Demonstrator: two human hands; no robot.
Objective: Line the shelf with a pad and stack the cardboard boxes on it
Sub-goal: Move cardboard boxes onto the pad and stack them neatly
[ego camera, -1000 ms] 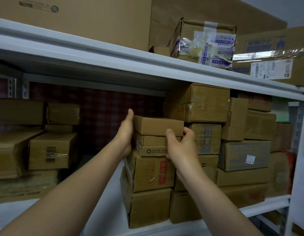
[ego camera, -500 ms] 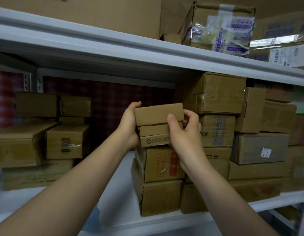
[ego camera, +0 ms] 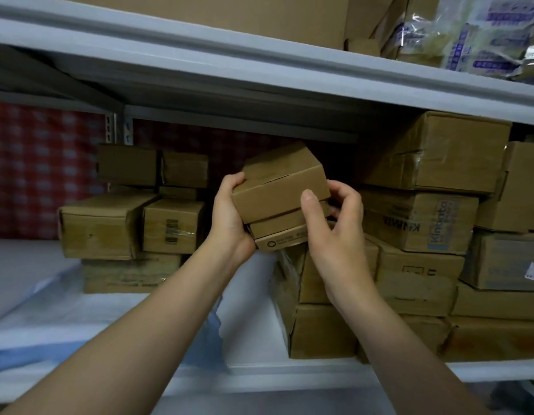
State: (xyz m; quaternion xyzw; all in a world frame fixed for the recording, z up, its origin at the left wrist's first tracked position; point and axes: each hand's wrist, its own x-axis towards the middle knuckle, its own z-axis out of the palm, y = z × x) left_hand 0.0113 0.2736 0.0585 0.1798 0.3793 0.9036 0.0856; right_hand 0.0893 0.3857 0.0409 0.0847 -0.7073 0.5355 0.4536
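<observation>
Fingers of my left hand (ego camera: 229, 218) and right hand (ego camera: 336, 235) curl clamped on opposite ends of the tilted stack of small boxes (ego camera: 279, 194), seemingly light, stiff, prone to sliding apart.

Two bare arms are in view: the left forearm (ego camera: 134, 333) and the right forearm (ego camera: 403, 348) are uncovered along their whole visible length, slim and smooth, narrowing toward the wrists. The left hand (ego camera: 229, 217) and the right hand (ego camera: 337, 235) are bare too. The right thumb (ego camera: 308, 202) shows a short, rounded nail.
</observation>
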